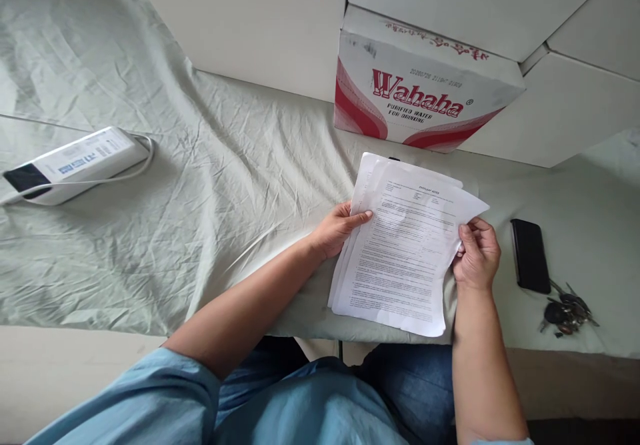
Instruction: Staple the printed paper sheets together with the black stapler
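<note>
Several loose printed sheets of paper (pixel 400 258) are fanned slightly apart in front of me, over the cloth near the table's front edge. The top sheet carries dense rows of small text under a short heading. My left hand (pixel 342 229) grips the sheets by their left edge, thumb on top and fingers hidden underneath. On the other side my right hand (pixel 477 251) pinches the papers at their upper right edge with thumb and curled fingers. A small dark object (pixel 395 159) peeks out behind the top edge of the sheets; its kind cannot be made out.
A Wahaha water carton (pixel 420 98) stands behind the papers against white panels (pixel 270 25). At right lie a black phone (pixel 531 255) and a bunch of keys (pixel 567 311). A white box-shaped device with a cable (pixel 85 165) rests at left on the wrinkled pale green cloth (pixel 240 185).
</note>
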A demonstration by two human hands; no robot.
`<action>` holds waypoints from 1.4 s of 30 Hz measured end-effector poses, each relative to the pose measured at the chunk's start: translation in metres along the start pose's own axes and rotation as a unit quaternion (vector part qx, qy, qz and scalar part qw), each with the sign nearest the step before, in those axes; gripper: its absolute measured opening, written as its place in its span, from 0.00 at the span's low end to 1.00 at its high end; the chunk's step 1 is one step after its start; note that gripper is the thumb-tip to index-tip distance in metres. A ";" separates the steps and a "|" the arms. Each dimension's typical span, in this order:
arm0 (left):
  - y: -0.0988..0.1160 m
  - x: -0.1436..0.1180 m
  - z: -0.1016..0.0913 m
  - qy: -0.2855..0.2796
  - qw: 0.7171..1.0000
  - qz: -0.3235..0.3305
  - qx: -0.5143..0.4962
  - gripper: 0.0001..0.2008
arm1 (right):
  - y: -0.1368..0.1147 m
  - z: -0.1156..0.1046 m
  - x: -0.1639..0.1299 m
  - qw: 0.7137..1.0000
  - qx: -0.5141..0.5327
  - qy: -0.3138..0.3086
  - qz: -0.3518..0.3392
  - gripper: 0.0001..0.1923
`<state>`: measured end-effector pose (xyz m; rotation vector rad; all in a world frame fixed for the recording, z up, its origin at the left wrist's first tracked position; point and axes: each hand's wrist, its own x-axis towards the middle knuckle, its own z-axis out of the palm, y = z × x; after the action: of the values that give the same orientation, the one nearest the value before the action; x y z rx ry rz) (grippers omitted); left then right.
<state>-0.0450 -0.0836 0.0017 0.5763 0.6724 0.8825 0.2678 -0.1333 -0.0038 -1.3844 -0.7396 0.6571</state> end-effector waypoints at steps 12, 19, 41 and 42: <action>0.001 -0.001 0.001 -0.003 1.000 -0.008 -0.006 0.29 | 0.004 -0.002 -0.005 0.998 -0.032 -0.045 -0.001 0.23; 0.000 -0.002 0.003 -0.013 1.000 -0.008 0.007 0.29 | 0.002 0.003 -0.007 0.999 0.019 -0.027 0.006 0.22; -0.002 -0.004 0.005 -0.040 0.996 0.005 0.079 0.34 | 0.001 0.008 -0.012 0.999 0.025 -0.031 -0.004 0.21; -0.002 -0.004 0.006 -0.039 0.996 0.007 0.081 0.34 | 0.002 0.008 -0.011 0.999 0.024 -0.026 -0.012 0.22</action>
<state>-0.0417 -0.0894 0.0050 0.7589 0.6732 0.8193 0.2546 -0.1370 -0.0064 -1.3172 -0.7752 0.6906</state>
